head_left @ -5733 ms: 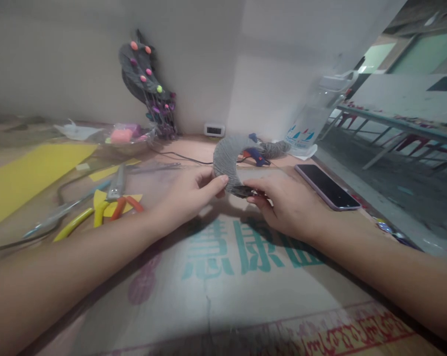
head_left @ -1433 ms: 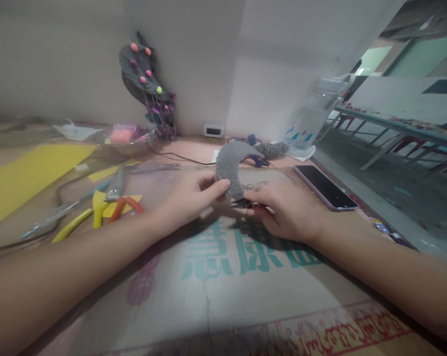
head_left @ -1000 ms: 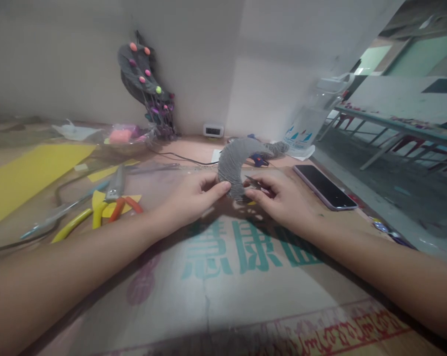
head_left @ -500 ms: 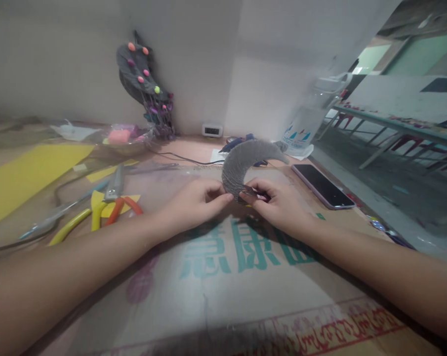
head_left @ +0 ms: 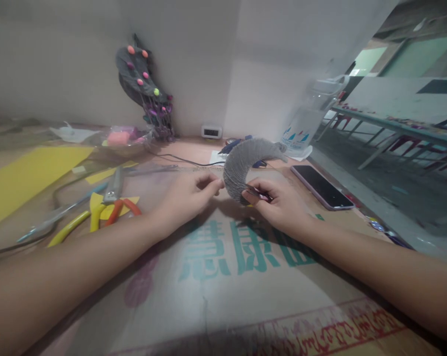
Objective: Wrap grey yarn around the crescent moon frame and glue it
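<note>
A grey yarn-wrapped crescent (head_left: 241, 160) stands on edge above a flattened cardboard sheet (head_left: 226, 277) with teal print. My right hand (head_left: 278, 205) pinches the crescent's lower tip, thumb and fingers closed on it. My left hand (head_left: 188, 195) is just left of the crescent, fingertips pinched together beside its curved edge; what they hold is too fine to make out.
Yellow- and orange-handled pliers (head_left: 108, 210) and yellow paper (head_left: 26, 170) lie at the left. A phone (head_left: 321, 187) lies at the right, a plastic bottle (head_left: 306, 123) behind it. A grey beaded ornament (head_left: 143, 91) leans in the wall corner.
The crescent has tilted so its upper tip swings out to the right. My left fingertips have come off its edge and pinch beside it. My right hand stays at the lower tip.
</note>
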`<state>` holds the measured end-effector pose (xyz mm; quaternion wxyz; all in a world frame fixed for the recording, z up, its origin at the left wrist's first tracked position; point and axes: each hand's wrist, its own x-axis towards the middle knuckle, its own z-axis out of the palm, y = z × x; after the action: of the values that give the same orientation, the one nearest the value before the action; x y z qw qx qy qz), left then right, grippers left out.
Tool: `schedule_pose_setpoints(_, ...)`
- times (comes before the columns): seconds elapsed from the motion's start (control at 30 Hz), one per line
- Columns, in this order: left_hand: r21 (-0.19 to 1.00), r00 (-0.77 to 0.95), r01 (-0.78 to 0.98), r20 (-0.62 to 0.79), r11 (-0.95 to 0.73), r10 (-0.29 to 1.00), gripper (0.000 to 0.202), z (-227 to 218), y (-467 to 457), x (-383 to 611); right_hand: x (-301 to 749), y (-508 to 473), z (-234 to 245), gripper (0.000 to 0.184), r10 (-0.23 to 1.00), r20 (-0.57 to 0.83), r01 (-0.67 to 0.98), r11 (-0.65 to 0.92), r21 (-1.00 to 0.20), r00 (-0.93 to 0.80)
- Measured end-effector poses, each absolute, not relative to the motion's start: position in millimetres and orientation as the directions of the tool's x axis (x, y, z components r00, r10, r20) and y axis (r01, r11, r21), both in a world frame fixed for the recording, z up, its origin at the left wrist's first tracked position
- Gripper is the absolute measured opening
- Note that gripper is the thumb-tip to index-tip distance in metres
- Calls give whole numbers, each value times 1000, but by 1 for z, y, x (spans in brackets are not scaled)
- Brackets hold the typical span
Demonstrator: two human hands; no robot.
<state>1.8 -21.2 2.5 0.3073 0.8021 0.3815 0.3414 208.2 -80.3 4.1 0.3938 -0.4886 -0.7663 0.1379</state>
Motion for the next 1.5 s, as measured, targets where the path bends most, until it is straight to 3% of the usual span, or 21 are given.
schedule_pose_setpoints(0.1,744,435,427,330,-515,838,39,4,-23,2,208,-80,4,19,849,485,634,496,-593,-211)
schedule_pose_setpoints(0.23,792,455,293,377,-535,807,19,1,-24,2,209,-80,2,18,850,483,644,492,-586,-210)
schedule_pose_setpoints(0.33,791,528,212,401,-573,749,21,0,-22,2,209,-79,1,18,853,476,649,489,-583,-215)
schedule_pose_setpoints(0.47,737,573,295,373,-608,730,35,2,-23,1,210,-79,0,16,861,457,661,478,-578,-223)
schedule_pose_setpoints(0.6,736,539,366,332,-570,774,34,6,-27,0,210,-80,0,11,859,442,658,492,-570,-260)
schedule_pose_setpoints(1.0,792,568,246,349,-558,745,38,2,-24,-2,211,-80,-2,13,862,429,641,494,-587,-271)
schedule_pose_setpoints(1.33,720,593,301,372,-625,714,34,5,-27,-2,211,-80,0,17,879,408,638,465,-614,-248)
schedule_pose_setpoints(1.5,813,594,182,357,-553,721,32,5,-26,-1,214,-78,1,16,864,412,658,493,-570,-290)
